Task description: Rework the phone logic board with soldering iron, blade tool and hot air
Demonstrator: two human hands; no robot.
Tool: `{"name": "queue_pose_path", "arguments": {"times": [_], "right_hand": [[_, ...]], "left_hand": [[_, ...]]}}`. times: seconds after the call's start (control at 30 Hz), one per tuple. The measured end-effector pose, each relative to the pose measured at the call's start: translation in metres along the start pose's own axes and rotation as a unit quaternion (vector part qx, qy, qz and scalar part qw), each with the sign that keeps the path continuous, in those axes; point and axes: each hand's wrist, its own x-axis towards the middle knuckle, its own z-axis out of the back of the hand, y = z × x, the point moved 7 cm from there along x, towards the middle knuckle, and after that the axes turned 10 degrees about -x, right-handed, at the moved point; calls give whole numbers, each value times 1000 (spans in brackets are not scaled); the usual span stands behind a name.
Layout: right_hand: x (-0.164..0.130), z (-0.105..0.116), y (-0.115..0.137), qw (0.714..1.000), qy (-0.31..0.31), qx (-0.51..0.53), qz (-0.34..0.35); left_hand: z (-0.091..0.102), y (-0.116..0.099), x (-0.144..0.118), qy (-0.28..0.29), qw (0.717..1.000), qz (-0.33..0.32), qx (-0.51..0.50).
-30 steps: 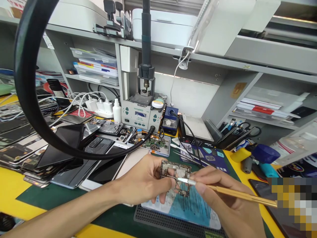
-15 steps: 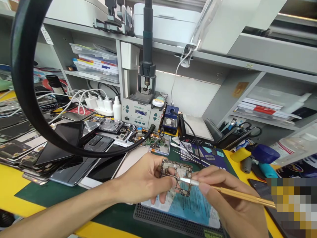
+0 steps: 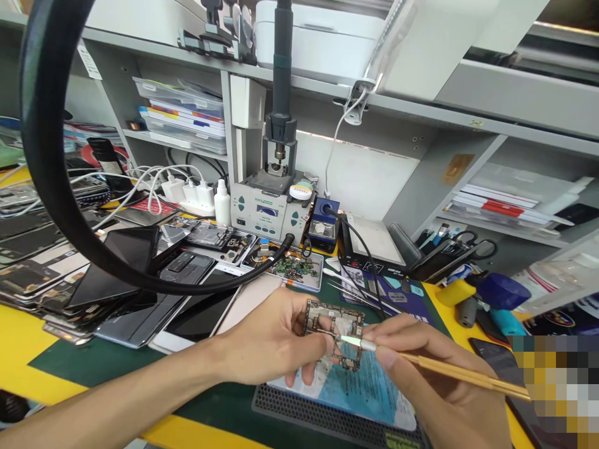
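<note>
My left hand [image 3: 269, 349] pinches a small phone circuit board [image 3: 344, 312] by its left side, holding it raised and tilted toward me. The board has window-like gaps, and its left edge is partly hidden by my thumb and fingers. My right hand [image 3: 421, 362] is closed around a slim craft knife [image 3: 449, 369] with a gold handle, a silvery collar and a pale pointed blade. That blade reaches the middle of the board, near my left thumb tip; whether it touches is too small to tell. Beneath lies a blue-and-white printed packet [image 3: 360, 399] on a dark perforated pad [image 3: 299, 408].
A thick black hose [image 3: 51, 187] loops across the left foreground from the hot-air station [image 3: 262, 209]. Phones [image 3: 187, 280] are stacked at left. A tray of board parts [image 3: 299, 268] and tweezers [image 3: 355, 293] lie beyond my hands. Bottles and a dark phone stand at right.
The view has shifted very slightly. Both hands keep their hold on the board and craft knife, and the blade catches light with a greener tint.
</note>
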Motion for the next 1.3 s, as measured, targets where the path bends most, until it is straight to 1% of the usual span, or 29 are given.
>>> {"name": "queue_pose_path", "arguments": {"times": [0.1,0.37,0.67,0.83,0.97,1.13,1.3], "right_hand": [[-1,-1,1,1000,-9,2,-9],[0,-1,2,1000,-14,8,5],[1,-1,4,1000,-9,-8,22],[4,-1,9,997,24,-35,72],[4,2,7,999,-7,-8,34],[3,2,7,999,-13,18,27],[3,3,3,1000,-12,25,-3]], "left_hand": [[0,0,0,0,1000,-3,-1],[-1,0,1,1,1000,10,-26],[-3,-1,1,15,999,1,-28],[-1,1,2,3,1000,11,-13],[1,1,2,-9,1000,7,12],[1,4,0,-15,999,-18,37],[1,0,-3,-25,995,-52,85]]}}
